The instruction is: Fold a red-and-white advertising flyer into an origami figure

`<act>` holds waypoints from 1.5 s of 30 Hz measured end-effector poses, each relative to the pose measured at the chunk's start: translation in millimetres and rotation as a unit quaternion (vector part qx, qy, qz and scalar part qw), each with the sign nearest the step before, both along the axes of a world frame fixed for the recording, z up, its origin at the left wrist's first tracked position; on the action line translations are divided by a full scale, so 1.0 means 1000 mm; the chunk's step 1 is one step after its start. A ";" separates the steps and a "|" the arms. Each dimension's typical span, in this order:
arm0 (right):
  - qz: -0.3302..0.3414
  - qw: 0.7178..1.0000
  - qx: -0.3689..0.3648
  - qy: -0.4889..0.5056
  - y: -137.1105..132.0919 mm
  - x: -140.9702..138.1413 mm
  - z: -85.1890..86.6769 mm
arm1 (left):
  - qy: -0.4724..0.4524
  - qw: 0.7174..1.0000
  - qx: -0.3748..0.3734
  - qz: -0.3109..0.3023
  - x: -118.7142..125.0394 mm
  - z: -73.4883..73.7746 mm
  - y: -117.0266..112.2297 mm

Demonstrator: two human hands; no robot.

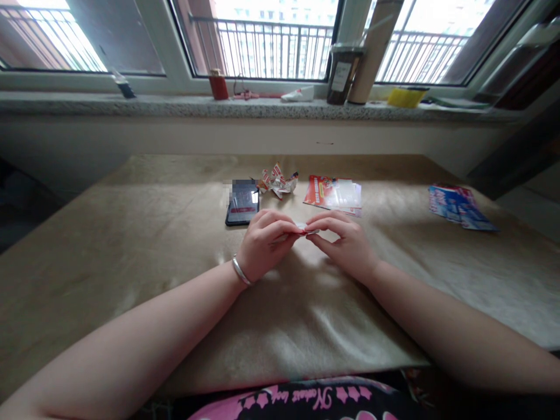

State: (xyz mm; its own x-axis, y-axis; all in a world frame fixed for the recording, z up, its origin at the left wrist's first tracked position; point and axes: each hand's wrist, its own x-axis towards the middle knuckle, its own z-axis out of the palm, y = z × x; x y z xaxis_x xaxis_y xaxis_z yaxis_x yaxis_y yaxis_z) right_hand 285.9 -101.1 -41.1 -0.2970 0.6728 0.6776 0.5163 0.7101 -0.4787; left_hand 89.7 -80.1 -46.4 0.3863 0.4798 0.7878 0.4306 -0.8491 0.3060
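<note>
My left hand (pixel 265 242) and my right hand (pixel 343 239) meet over the middle of the table, fingers curled. Between their fingertips they pinch a small folded piece of red-and-white paper (pixel 306 228). A silver bangle (pixel 241 271) sits on my left wrist. Just behind my left hand lies a dark phone (pixel 242 202) with its screen lit. A crumpled red-and-white paper shape (pixel 277 181) rests beyond the phone.
A beige cloth covers the table (pixel 131 245). Flat red-and-white leaflets (pixel 335 193) lie behind my right hand, blue ones (pixel 459 207) at the far right. The stone window sill (pixel 175 106) holds a red cup (pixel 217 85), a dark jar (pixel 342 76) and a yellow container (pixel 406 96).
</note>
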 end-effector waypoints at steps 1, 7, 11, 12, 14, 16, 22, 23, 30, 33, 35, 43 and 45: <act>0.004 1.000 0.000 0.009 0.000 0.000 0.000 | -0.004 1.000 -0.003 -0.009 0.000 0.000 0.000; -0.015 0.999 0.048 -0.008 -0.001 0.003 0.004 | 0.018 1.000 0.004 0.023 0.000 0.003 0.000; -0.075 0.985 0.120 -0.096 -0.002 0.013 0.010 | 0.013 1.000 0.021 0.016 0.000 0.004 -0.003; -0.085 0.980 0.131 -0.124 -0.003 0.014 0.011 | 0.011 1.000 0.021 0.008 0.000 0.004 -0.003; -0.090 0.971 0.143 -0.172 -0.004 0.015 0.013 | 0.003 1.000 0.013 -0.013 0.001 0.004 -0.004; -0.087 0.966 0.147 -0.196 -0.005 0.013 0.013 | -0.008 0.999 -0.006 -0.038 0.002 0.003 -0.004; -0.060 0.976 0.125 -0.171 -0.007 0.003 0.009 | -0.034 0.997 -0.058 -0.046 0.002 0.000 -0.003; -0.053 0.979 0.117 -0.157 -0.006 0.003 0.009 | -0.038 0.996 -0.064 -0.047 0.002 0.000 -0.002; -0.014 0.989 0.109 -0.098 0.002 0.010 0.007 | -0.084 0.988 -0.107 -0.077 -0.001 -0.002 0.001; -0.006 0.988 0.125 -0.085 0.005 0.012 0.006 | -0.103 0.985 -0.102 -0.090 -0.001 -0.005 0.003; -0.012 0.988 0.135 -0.077 0.006 0.013 0.005 | -0.109 0.985 -0.096 -0.095 -0.001 -0.005 0.004; -0.027 0.987 0.143 -0.064 0.003 0.010 0.005 | -0.094 0.987 -0.097 -0.085 0.000 -0.003 0.003; -0.025 0.989 0.137 -0.057 0.003 0.009 0.005 | -0.093 0.987 -0.103 -0.085 0.000 -0.003 0.002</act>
State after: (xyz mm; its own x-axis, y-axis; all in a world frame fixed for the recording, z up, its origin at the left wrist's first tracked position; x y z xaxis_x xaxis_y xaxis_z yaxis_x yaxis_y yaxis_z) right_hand 295.2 -98.0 -36.0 -0.3542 0.4834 0.8006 0.5931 0.7780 -0.2073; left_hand 89.9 -78.5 -49.5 0.3327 0.5778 0.7453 0.2078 -0.8158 0.5397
